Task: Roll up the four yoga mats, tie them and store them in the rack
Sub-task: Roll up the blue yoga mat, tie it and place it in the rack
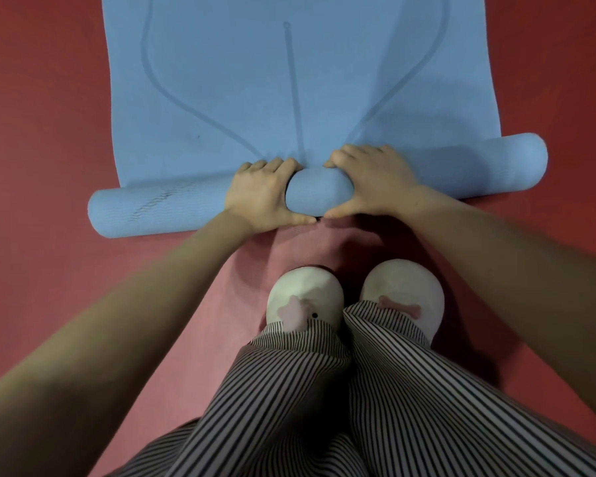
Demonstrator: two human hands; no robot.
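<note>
Both grips clasp the rolled end of a yoga mat. The left grip [262, 196] and the right grip [372, 180] sit close together at the middle of the roll [319, 191]. Their fingers curl over its far side and their thumbs press its near side, with the thumb tips almost meeting beneath it. Bare forearms reach down to them from both lower corners.

Nearest the camera are striped trousers [324, 407] in black and white. Two white slippers [305, 297] poke out from the hems side by side, each marked with a pink shape, toes pointing toward the roll. They stand on a pale pink strip [241, 304] of ground; whether it is another mat or only lighter floor, I cannot tell.

Just beyond the toes the roll lies crosswise on the red floor [31, 98], its right end slightly farther away than its left. Past it, the rest of the blue mat [238, 80] lies flat on the floor and runs out of the top of the view. A straight centre line and curved lines are printed on it in darker blue.
</note>
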